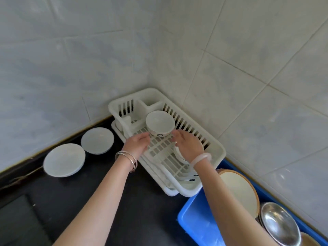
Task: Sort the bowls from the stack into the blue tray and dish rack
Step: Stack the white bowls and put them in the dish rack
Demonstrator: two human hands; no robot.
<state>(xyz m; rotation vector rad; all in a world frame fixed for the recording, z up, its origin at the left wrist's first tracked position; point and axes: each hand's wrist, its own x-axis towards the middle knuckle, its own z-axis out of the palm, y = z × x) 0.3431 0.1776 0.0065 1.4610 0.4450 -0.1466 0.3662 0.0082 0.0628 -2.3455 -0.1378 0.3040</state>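
Well, far to the left two white plates lie flat on the black counter, a big plate (64, 159) and a small plate (97, 140), just beside each other and close to the tiled wall.

Next comes my left hand (137, 143), with thin silver bangles (126, 159) on the wrist. Its fingers are loose and almost straight. The tips reach the low left side of the white bowl (159, 124). I cannot tell if they touch it. They are not wrapped round anything.

The bowl stands the right way up inside the white dish rack (218, 151), near the far end, beside the small box part of the rack. It has dark letters on its side. The rack sits in the corner where the two walls meet.

My right hand (186, 145) is at the bowl's other side, with a pale bracelet (201, 158) on the wrist. Its fingers are loose too and hold nothing, the tips right by the bowl. This hand hides most of a second white bowl (178, 155) lying lower in the rack.

To the right is the blue tray (195, 221), touching the rack's near end. My right arm crosses over it. In it lie a pale dish with a brown rim (237, 190) and a shiny metal bowl (278, 222).
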